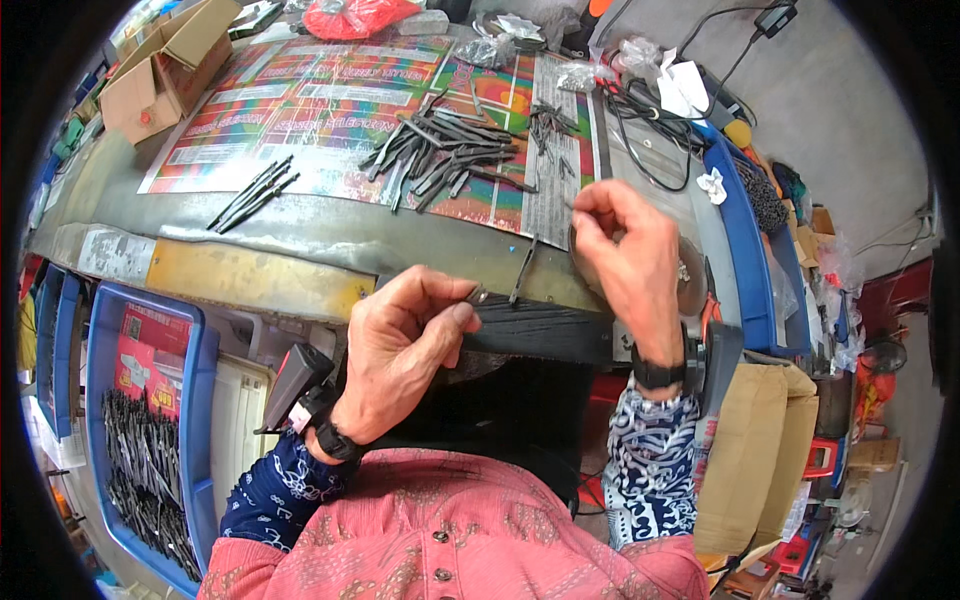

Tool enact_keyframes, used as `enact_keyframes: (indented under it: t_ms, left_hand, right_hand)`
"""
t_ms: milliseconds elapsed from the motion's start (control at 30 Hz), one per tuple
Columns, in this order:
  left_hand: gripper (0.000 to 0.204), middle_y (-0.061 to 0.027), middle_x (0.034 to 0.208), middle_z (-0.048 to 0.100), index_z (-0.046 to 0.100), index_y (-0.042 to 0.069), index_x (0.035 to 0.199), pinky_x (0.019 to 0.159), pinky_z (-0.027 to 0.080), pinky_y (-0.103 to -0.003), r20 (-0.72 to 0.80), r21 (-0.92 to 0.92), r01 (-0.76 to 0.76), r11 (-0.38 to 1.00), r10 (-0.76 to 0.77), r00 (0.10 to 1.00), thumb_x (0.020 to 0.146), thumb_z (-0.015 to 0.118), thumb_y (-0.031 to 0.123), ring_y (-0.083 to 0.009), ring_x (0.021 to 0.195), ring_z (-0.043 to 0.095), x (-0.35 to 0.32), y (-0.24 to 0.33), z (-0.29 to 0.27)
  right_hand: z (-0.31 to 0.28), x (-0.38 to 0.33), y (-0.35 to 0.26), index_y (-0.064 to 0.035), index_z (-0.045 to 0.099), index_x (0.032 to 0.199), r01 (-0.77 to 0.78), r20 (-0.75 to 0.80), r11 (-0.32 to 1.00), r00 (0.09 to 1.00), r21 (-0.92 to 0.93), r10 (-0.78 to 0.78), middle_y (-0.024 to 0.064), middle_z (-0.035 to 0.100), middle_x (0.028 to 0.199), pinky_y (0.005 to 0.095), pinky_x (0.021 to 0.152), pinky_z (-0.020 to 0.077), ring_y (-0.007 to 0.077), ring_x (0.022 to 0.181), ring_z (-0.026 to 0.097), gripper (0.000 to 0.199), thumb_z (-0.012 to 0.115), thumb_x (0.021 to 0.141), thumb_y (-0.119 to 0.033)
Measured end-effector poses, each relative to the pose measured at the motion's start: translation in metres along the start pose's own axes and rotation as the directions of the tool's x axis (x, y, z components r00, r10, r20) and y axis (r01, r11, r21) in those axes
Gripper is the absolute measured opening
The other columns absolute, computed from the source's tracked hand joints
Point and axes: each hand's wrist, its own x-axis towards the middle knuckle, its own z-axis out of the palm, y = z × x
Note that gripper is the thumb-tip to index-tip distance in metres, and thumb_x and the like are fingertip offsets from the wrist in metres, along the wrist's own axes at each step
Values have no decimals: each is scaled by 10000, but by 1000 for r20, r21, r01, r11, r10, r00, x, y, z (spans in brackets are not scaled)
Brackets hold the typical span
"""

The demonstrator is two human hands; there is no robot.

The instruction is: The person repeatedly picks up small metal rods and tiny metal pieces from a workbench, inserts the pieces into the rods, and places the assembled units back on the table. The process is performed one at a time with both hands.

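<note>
We pinch a thin dark metal strip (pixel 524 270) in our left hand (pixel 400 350) at the desk's (pixel 330 235) near edge. Our right hand (pixel 625 250) closes its fingertips on something too small to tell. A pile of strips (pixel 440 155) lies mid-desk.

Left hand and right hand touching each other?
Apart. The head view shows the left hand pinching a small dark metal piece while the right hand is raised to its right, bench surface visible between them.
</note>
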Motion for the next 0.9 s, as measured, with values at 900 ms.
enact_keyframes:
  t_ms: [900]
  left_hand:
    - [134,-42,799,644,592,-14,1025,503,404,-183,134,-225,113,968,-85,987,931,619,77,-51,579,511,-32,7,27]
  right_hand:
    - [28,-111,-47,38,600,975,-97,-38,595,977,798,210,36,627,855,181,608,464,54,689,567,127,666,888,-27]
